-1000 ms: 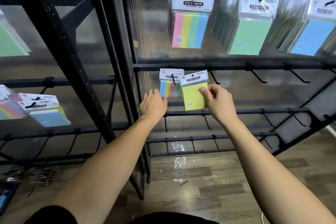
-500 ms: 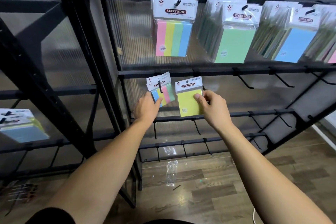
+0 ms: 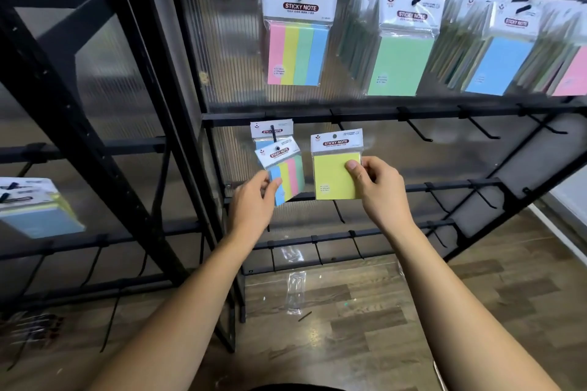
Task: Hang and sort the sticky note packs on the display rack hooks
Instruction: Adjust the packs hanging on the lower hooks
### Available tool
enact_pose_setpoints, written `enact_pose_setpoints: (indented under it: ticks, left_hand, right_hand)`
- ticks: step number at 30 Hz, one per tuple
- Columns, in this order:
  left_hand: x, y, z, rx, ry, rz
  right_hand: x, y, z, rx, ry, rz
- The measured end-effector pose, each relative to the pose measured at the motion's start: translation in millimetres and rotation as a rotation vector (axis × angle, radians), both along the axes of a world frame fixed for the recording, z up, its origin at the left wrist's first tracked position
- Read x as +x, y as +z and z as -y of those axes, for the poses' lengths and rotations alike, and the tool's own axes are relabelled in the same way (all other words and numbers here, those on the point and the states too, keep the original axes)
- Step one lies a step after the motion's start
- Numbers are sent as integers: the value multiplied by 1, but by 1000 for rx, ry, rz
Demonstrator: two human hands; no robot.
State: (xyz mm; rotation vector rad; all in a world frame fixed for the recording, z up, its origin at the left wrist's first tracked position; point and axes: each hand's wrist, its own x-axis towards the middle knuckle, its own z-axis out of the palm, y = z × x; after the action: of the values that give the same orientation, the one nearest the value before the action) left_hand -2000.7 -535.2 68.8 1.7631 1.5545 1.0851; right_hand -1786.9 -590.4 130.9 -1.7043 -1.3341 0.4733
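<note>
A single head-worn view is aimed forward and down, held close to the display rack, the wooden floor seen below.

a: what is cut by the edges?
b: the pink pack at the right edge shows only its left part. the blue stack at the left edge is cut too, and blurred.
a: and hidden?
b: the small print on the yellow pack is too small to read. the striped pack covers most of the pack behind.
</note>
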Motion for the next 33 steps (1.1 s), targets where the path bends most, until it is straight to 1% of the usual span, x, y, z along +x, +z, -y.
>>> enact_pose_setpoints:
  ticks: [3, 6, 10, 12, 17, 21, 28, 33]
  left_hand:
    - [-1, 4, 19, 27, -40, 21]
    - [8, 7, 31, 47, -133, -13]
    - [34, 18, 32, 38, -253, 20]
    - [52, 28, 33, 44, -294, 11]
    - [106, 52, 35, 74, -394, -29]
    - [153, 67, 39, 98, -437, -13]
    - [247, 83, 46, 109, -458, 18]
    - [322, 108, 60, 123, -458, 60]
  right_hand:
    - [3, 2, 16, 53, -29, -5]
    - [12, 4, 30, 80, -68, -17]
    - [36, 7, 49, 103, -144, -54]
    - [53, 13, 59, 119, -192, -28]
    - [101, 26, 78, 182, -295, -14]
    - [143, 36, 91, 224, -337, -1]
    - [239, 49, 103, 232, -356, -1]
    - [312, 62, 110, 267, -338, -15]
